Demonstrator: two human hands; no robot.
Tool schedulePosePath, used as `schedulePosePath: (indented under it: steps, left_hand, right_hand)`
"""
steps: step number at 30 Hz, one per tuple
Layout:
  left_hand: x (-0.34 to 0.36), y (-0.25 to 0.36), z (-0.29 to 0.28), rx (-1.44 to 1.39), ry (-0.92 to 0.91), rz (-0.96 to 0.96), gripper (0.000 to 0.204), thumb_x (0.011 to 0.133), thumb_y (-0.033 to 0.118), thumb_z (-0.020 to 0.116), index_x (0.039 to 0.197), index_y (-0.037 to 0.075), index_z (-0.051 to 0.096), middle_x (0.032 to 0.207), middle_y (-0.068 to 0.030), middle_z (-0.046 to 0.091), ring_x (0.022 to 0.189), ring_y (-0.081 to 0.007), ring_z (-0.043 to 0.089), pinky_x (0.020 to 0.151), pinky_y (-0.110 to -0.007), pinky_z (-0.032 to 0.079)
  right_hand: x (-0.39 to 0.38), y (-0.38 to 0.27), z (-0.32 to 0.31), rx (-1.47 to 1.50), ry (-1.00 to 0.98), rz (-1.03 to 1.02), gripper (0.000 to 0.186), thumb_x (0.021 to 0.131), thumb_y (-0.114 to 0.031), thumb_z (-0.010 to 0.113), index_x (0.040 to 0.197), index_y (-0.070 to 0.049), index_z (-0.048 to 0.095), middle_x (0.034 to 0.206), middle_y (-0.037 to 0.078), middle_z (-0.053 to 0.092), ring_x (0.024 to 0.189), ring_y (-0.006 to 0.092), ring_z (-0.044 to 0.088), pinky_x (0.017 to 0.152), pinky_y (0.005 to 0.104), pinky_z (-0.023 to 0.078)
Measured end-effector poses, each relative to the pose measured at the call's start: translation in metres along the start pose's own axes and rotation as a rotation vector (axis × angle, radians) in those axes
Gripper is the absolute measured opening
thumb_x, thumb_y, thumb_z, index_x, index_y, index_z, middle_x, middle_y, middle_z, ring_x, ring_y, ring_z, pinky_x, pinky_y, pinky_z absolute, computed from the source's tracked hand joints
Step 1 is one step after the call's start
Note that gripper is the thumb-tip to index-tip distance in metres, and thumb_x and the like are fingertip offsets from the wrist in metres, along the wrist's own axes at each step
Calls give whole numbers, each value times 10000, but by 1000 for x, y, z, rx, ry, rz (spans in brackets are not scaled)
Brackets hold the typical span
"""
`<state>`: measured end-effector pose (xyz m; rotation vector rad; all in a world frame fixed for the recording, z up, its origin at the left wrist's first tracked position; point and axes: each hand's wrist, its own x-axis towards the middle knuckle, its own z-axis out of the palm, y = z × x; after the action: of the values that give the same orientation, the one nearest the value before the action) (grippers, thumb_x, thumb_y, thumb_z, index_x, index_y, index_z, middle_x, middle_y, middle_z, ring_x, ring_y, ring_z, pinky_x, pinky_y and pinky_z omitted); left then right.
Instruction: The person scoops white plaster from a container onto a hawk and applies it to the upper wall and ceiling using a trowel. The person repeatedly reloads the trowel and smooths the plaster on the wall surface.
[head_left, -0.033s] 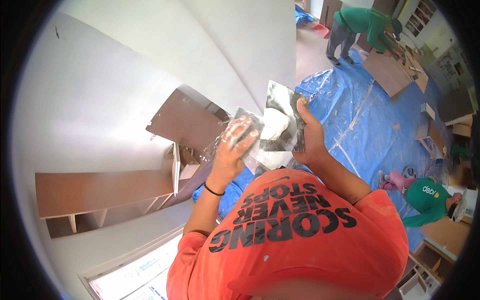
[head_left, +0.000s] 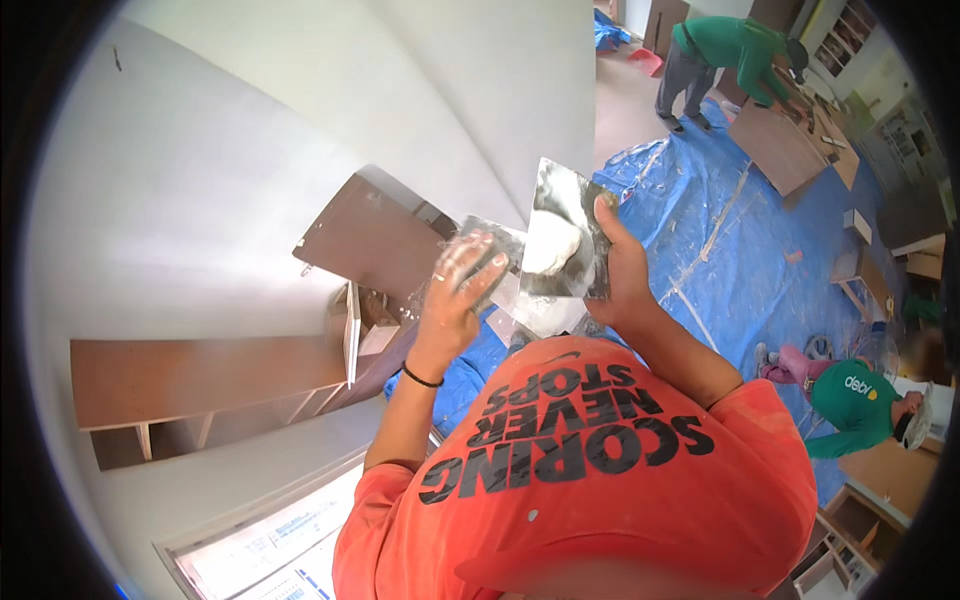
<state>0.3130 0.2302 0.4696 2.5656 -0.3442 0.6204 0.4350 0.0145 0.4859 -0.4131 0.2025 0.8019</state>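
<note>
Left hand (head_left: 455, 295) had shifted slightly outward, drawing its flat blade (head_left: 508, 240) a touch away from the plate (head_left: 570, 190) in the right hand (head_left: 628, 275). Left grasped the blade, fingers spread over its face and smeared white; grip underneath hidden. Right gripped the plate by its near edge, thumb on top, other fingers mostly out of sight. White lump (head_left: 550, 243) sat on the plate, left of the right thumb. My read: load was with the plate, blade off the lump. Blade and plate edges sat very close; couldn't tell if touching. Brown panel (head_left: 370, 230) was left of the left hand, blue sheet (head_left: 690, 240) right of the right hand.
</note>
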Motion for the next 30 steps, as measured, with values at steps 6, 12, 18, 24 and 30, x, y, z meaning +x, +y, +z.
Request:
schedulePosePath:
  steps: [6,12,18,24,30]
  left_hand:
    - [18,35,10,-565,731,-529,292,1034,50,501,1304,-44,561,1250,-155,624,1158,-255,583,1012,-368,461]
    - [20,59,7,-190,291,-534,347,1039,219,570,1237,-66,566,1108,-176,620,988,-224,588,886,-319,470]
    - [40,25,-19,-412,698,-658,282,1016,187,611,1238,15,618,1124,-76,673,1015,-230,664,853,-344,534]
    - [86,8,23,-1419,665,-897,334,1059,301,565,1197,6,638,981,-26,683,833,-111,668,720,-260,565]
    - [48,15,49,-1286,375,-934,323,1061,232,555,1272,-8,599,1137,-62,662,1001,-123,653,864,-271,540]
  right_hand:
    - [6,13,24,-238,83,-215,453,1047,-376,575,1365,-56,536,1229,76,639,1085,186,649,930,368,543]
    - [46,7,18,-439,119,-598,458,1056,-339,582,1373,-14,524,1241,89,629,1114,144,601,935,317,499]
    - [41,-18,13,-201,-113,-325,400,1060,-284,559,1387,-59,507,1264,93,641,1123,222,669,963,396,559]
    - [28,28,8,-141,-147,101,435,1042,-307,600,1392,-62,517,1255,59,645,1094,192,659,910,377,563]
    - [39,-22,7,-65,-114,-64,417,1050,-317,577,1373,-61,516,1232,66,647,1105,214,671,918,399,578]
